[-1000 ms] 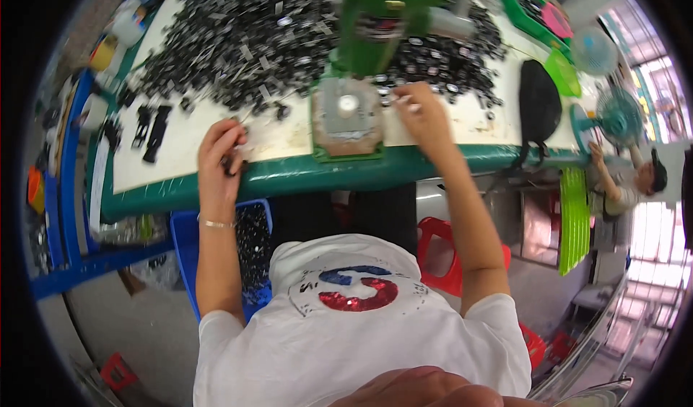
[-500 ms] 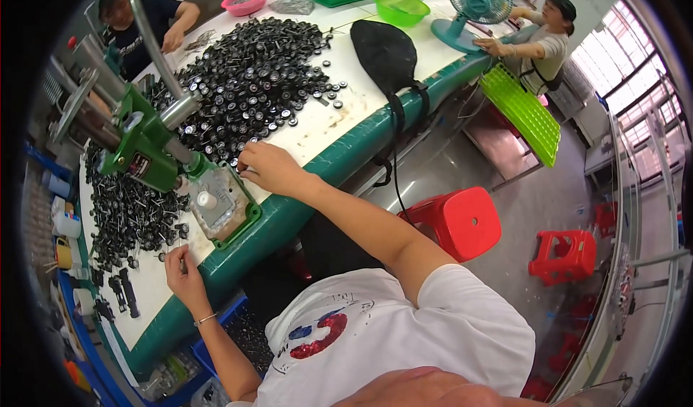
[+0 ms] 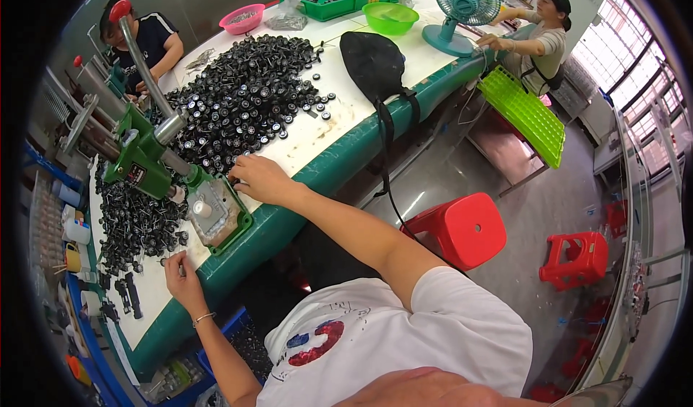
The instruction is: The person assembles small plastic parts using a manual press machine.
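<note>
My left hand [image 3: 185,283] is at the near edge of the white tabletop, its fingers curled together. A small dark wheel [image 3: 164,261] shows at its fingertips; whether they grip it is unclear. My right hand [image 3: 263,179] reaches to the right side of the green hand press [image 3: 144,163], fingers bent at the near edge of a heap of small black wheels [image 3: 242,111]. What those fingers hold, if anything, is hidden. On the press's base plate [image 3: 234,223] stands a white round peg [image 3: 203,209]. Left of the press, black wheels on metal pins [image 3: 137,216] lie heaped.
A black bag [image 3: 372,64] lies on the table, its strap hanging over the green padded edge [image 3: 346,151]. Beyond are a teal fan [image 3: 465,6], a green bowl [image 3: 390,19] and a pink bowl [image 3: 242,19]. Two co-workers sit farther off. Red stools [image 3: 469,230] stand at right.
The view has shifted slightly, so the far side of the table sits lower. My right hand's fingers have changed their bend a little beside the wheels; my left hand stays at nearly the same place.
</note>
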`<state>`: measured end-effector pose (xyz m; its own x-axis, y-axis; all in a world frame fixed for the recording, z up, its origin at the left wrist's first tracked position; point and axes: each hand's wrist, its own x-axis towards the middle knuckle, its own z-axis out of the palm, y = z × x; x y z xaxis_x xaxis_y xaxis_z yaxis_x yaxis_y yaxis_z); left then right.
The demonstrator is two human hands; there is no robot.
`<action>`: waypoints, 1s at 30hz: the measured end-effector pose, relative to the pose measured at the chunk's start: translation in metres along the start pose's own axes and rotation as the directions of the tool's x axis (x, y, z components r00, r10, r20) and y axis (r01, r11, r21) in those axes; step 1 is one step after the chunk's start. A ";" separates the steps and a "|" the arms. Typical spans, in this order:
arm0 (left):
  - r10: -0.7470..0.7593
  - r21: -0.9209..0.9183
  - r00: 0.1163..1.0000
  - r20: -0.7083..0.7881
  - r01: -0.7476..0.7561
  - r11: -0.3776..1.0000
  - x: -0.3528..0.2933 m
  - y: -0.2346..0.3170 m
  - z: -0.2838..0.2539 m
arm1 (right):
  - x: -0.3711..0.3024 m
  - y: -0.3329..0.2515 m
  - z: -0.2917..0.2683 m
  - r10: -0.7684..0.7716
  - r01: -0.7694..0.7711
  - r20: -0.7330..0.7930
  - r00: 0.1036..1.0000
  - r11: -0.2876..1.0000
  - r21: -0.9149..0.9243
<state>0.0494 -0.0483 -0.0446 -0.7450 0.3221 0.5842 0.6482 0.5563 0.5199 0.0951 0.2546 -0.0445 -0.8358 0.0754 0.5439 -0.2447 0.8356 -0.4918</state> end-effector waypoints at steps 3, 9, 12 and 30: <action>0.005 0.027 1.000 -0.004 -0.005 1.000 0.001 0.002 0.001 | -0.001 0.001 -0.003 0.012 -0.012 -0.002 1.000 1.000 0.011; -0.012 0.088 1.000 -0.027 0.014 0.996 -0.006 -0.006 -0.005 | 0.000 -0.004 0.003 0.006 -0.006 0.008 1.000 0.997 0.076; -0.020 0.107 0.999 -0.043 0.024 0.994 -0.008 -0.015 -0.004 | 0.004 0.006 0.020 -0.001 0.006 -0.038 0.999 0.992 0.123; -0.557 -0.712 0.743 -0.371 0.158 0.684 -0.015 -0.016 -0.025 | 0.002 -0.005 -0.004 0.106 -0.123 0.095 0.990 0.972 0.200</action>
<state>0.0542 -0.0810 -0.0466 -0.8561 -0.3548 0.3757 0.4384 -0.1138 0.8915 0.0963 0.2527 -0.0387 -0.9000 0.1109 0.4216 -0.2335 0.6939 -0.6811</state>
